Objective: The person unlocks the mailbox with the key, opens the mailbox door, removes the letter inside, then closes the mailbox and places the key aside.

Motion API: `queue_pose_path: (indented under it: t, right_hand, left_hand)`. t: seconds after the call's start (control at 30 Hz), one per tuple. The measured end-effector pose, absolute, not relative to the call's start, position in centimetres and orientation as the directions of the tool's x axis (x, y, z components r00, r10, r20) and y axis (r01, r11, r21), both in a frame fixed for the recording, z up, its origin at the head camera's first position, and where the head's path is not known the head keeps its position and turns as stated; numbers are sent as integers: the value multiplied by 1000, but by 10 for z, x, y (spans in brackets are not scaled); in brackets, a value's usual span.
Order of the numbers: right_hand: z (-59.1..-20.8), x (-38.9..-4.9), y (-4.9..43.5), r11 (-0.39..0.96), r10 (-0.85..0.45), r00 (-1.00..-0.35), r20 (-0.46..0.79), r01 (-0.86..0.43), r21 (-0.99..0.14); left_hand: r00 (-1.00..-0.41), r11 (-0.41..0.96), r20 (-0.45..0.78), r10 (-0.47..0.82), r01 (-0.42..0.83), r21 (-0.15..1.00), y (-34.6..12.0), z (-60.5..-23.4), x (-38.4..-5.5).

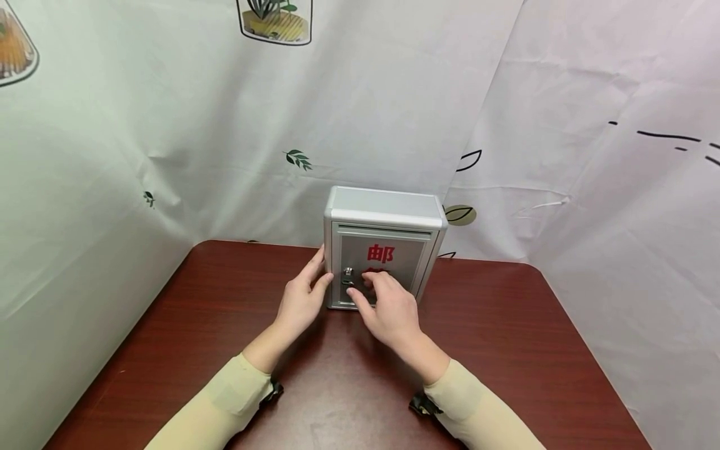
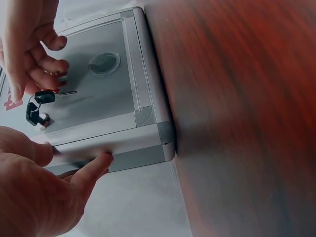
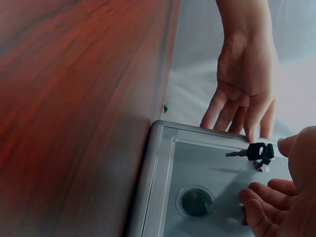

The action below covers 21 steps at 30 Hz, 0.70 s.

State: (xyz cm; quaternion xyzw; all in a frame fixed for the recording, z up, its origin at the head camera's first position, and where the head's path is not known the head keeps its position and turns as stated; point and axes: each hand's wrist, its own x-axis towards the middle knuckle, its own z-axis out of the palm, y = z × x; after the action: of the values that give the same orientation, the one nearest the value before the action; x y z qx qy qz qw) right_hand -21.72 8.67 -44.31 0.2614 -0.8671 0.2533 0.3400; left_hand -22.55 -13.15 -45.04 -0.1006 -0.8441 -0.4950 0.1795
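Observation:
A silver-grey metal mailbox (image 1: 388, 209) with red characters stands upright on the table. My left hand (image 1: 300, 303) rests against its left side, fingers fairly straight and the thumb at the front edge. Two black-headed keys (image 3: 256, 150) are at the lock (image 2: 43, 121) near that edge; one sits in the lock, while the other hangs with its metal blade showing. My right hand (image 1: 390, 306) hovers in front of the door (image 3: 192, 163), thumb and loosely bent fingers apart. The right wrist view shows the thumb close to the keys and nothing held.
The dark red wooden table (image 1: 214, 350) has rounded back corners. White printed cloth (image 1: 382, 106) hangs behind the mailbox and along both sides. A round window (image 2: 104, 64) is set low in the mailbox door.

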Motion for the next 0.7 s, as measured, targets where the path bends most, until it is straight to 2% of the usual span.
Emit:
queue_pose_path:
  t: [0.7]
  right_hand:
    - [-435, -219, 60, 824, -256, -709, 657, -515, -235]
  left_hand:
    - [-901, 481, 433, 14, 386, 787, -133, -451, -227]
